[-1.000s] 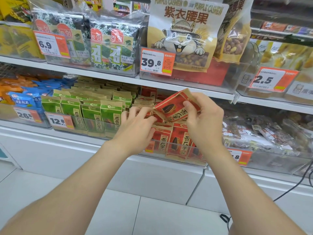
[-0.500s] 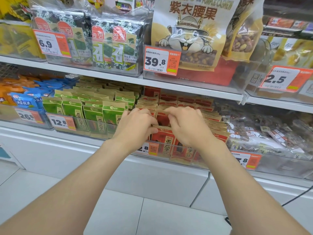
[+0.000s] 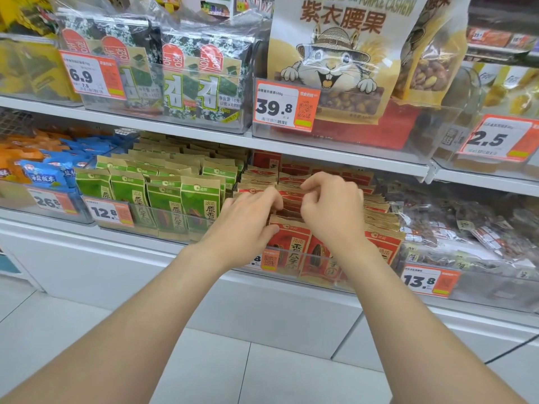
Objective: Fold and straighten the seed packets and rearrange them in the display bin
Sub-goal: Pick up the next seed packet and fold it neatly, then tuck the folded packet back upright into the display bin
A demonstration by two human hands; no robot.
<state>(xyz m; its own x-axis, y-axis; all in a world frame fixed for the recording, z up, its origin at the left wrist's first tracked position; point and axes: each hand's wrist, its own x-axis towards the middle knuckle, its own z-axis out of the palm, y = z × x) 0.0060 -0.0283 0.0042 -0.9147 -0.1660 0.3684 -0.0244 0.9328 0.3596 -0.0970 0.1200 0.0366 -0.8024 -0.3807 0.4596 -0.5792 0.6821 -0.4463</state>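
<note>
Seed packets (image 3: 287, 243), tops in L hand (image 3: 248, 225) & R hand (image 3: 332, 211).

Our left hand (image 3: 248, 225) and right hand (image 3: 332, 211) sit side by side among the seed packets (image 3: 291, 237), which stand in rows inside the display bin (image 3: 318, 268) on the lower shelf (image 3: 58, 231) — another bin of packets (image 3: 163, 196) just left, wrapped snacks (image 3: 455, 225) right. On the upper shelf (image 3: 186, 137), the cashew bag (image 3: 335, 62) stands right of the seaweed packs (image 3: 189, 83).

left hand (image 3: 248, 221) fingers curled | right hand (image 3: 332, 211) fingers curled | arms outstretched
</note>
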